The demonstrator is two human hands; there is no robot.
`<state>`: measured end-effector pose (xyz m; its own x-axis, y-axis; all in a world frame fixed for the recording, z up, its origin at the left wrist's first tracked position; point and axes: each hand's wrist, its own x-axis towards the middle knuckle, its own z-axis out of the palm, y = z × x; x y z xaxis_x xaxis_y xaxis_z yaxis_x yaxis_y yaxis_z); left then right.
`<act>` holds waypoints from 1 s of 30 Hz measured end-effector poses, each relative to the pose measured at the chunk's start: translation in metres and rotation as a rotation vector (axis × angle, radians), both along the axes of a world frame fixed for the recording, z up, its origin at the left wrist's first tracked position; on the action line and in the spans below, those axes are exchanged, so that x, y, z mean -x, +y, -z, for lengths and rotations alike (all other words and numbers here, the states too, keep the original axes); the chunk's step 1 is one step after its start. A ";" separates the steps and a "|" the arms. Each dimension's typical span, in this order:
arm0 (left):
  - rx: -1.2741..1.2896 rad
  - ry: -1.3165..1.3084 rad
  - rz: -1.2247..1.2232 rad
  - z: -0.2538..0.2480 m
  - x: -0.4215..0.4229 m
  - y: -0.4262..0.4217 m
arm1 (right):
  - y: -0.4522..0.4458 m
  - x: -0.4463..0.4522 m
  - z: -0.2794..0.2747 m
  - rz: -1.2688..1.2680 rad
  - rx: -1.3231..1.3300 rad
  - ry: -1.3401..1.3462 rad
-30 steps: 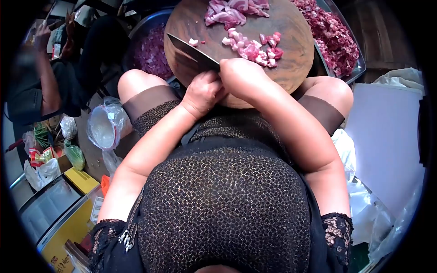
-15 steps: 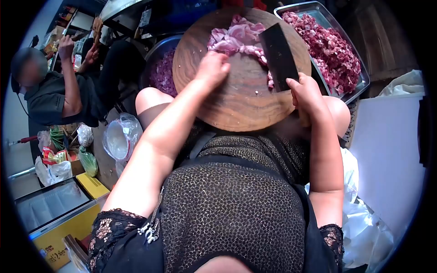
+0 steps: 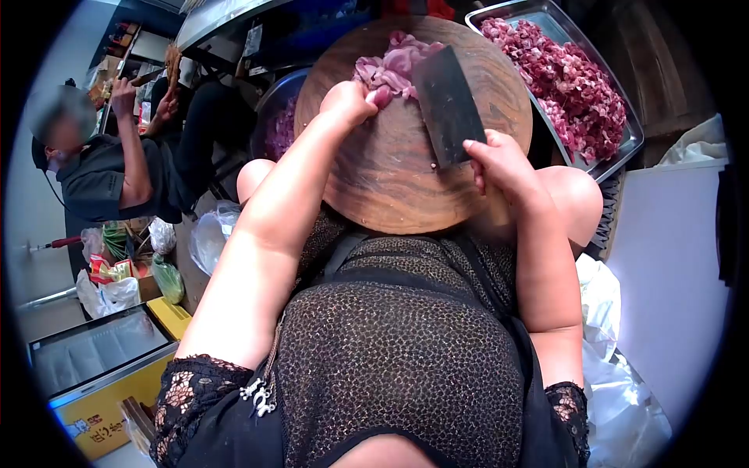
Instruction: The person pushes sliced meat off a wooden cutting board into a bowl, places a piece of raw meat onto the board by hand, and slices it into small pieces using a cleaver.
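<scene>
My right hand (image 3: 505, 165) grips a broad cleaver (image 3: 449, 108). Its dark blade stands over the round wooden chopping block (image 3: 413, 195), beside a pile of raw pink meat (image 3: 398, 61). At the near left side of that pile, my left hand (image 3: 347, 104) is closed, with a dark pink bit of meat (image 3: 380, 96) at its fingertips. The blade covers the right part of the pile. Small scraps lie on the wood near the blade's lower corner.
A metal tray (image 3: 636, 136) heaped with chopped meat (image 3: 562, 86) stands at the upper right. Left of the block is a basin of meat (image 3: 281, 129). Another person (image 3: 125, 168) sits at the left holding skewers (image 3: 172, 66). A white surface (image 3: 667, 249) lies right.
The cleaver has moved left, from the block's right side to against the pile. My left hand has shifted slightly left and now has a meat piece at its fingertips.
</scene>
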<state>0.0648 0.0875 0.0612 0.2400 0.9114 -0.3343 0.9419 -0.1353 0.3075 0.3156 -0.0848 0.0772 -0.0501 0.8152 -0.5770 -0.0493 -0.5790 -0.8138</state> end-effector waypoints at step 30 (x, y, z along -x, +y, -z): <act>0.091 -0.055 0.333 -0.010 0.033 -0.100 | -0.002 -0.002 0.017 -0.088 0.045 -0.131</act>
